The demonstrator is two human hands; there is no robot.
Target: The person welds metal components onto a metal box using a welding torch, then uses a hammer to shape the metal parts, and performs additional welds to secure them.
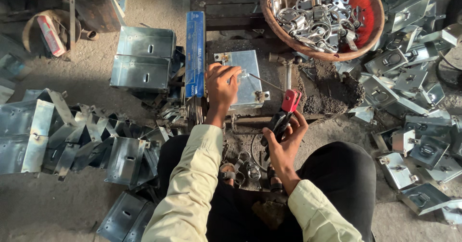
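Your left hand (221, 85) lies flat-fingered on a small square metal plate (245, 76) set on the workbench in front of you, the fingertips pressing its left half; it rests on the plate and does not clench it. Your right hand (285, 137) is clenched around a welding holder (285, 114) with a red head and black grips. A thin rod (263, 81) runs from that head up and left, and its tip sits at the plate just beside your left fingertips.

The plate lies between a blue box (195, 54), which stands on edge just to its left, and a patch of dark grit on the right. Beyond it sits a round basin (373, 11), red inside, filled with shiny metal rings and latches (315, 18).

To your left, two folded metal boxes (143, 59) are stacked near the blue box, and a row of bent sheet pieces (72, 138) spreads over the floor. To your right lies a heap of finished plates with ring handles (414, 112), well apart from your hands. A few loose rings (245, 167) lie between your knees.
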